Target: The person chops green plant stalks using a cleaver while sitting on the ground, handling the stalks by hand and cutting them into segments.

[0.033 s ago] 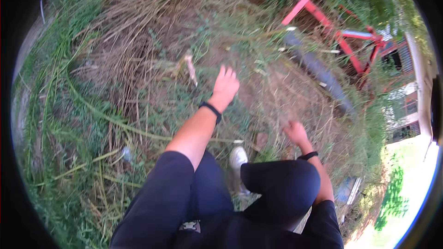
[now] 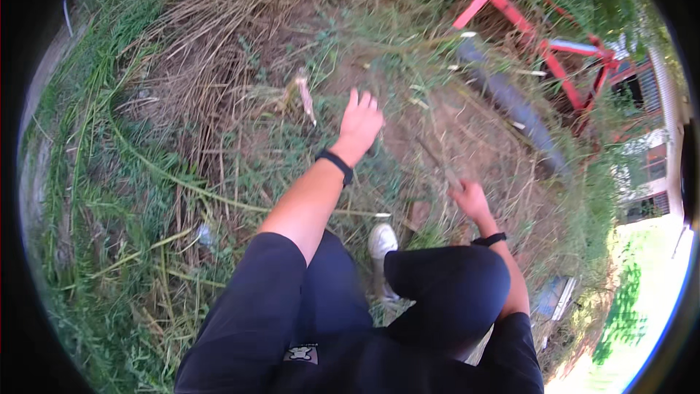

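My left hand [image 2: 362, 122], with a dark band at the wrist, reaches out low over weeds and bare soil. Its fingers are stretched and somewhat apart, and no object shows in it. Lower and to the right, my right hand [image 2: 472, 200] is closed around the near end of a long thin tool [image 2: 434, 153]. The tool has a pale handle end and a narrow dark length pointing away to the upper left; blur hides its exact kind. A pale, broken stump [image 2: 304, 98] stands just left of my left hand. Green weeds surround both hands.
Dry cut stalks [image 2: 211, 22] lie heaped at the upper left. A red metal frame [image 2: 558, 66] and a thick grey log-like piece [image 2: 514, 106] lie at the right. My white shoe [image 2: 382, 241] stands below my hands. A long green stem [image 2: 168, 184] crosses the left side.
The thin tool in my right hand shows more plainly now, where it was smeared before. My left fingers look slightly more spread. The whole view has shifted a little.
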A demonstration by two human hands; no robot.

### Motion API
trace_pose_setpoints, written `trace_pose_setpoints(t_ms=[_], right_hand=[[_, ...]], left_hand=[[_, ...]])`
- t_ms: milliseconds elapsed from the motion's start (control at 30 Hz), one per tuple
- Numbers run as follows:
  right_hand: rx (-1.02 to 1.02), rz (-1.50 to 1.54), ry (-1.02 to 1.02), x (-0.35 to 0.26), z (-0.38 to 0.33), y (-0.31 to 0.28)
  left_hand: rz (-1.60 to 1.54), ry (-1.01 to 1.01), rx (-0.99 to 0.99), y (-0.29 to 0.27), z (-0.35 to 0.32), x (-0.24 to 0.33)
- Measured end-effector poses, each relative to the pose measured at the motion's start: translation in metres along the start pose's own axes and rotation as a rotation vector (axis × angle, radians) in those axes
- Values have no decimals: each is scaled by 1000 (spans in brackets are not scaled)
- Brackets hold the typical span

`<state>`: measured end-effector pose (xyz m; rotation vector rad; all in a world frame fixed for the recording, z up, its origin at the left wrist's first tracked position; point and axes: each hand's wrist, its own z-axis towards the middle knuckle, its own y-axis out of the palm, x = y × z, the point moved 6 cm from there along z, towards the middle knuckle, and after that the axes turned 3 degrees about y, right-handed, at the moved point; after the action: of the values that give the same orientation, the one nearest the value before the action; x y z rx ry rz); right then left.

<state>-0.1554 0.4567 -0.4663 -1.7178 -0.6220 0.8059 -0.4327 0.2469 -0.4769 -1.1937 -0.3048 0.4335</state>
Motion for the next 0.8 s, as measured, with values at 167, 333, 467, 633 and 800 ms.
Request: trace_pose_setpoints(t_ms=[167,333,467,633,800], right_hand=[[-268,700,127,-22,33,92],[-435,1020,295,-76,38,166],[-411,1138,137,-128,58,206],[-510,1242,19,-168,85,233],[-688,1140,67,-175,79,266]], left_hand=[[64,-153,202,-23,3,-51],[13,-453,143,-47,-25,-135],[-203,-842,-86,-8,-79,-193],[-727,-880,-208,17,-74,-181],[-1122,-952,-18,17,-64,-172]])
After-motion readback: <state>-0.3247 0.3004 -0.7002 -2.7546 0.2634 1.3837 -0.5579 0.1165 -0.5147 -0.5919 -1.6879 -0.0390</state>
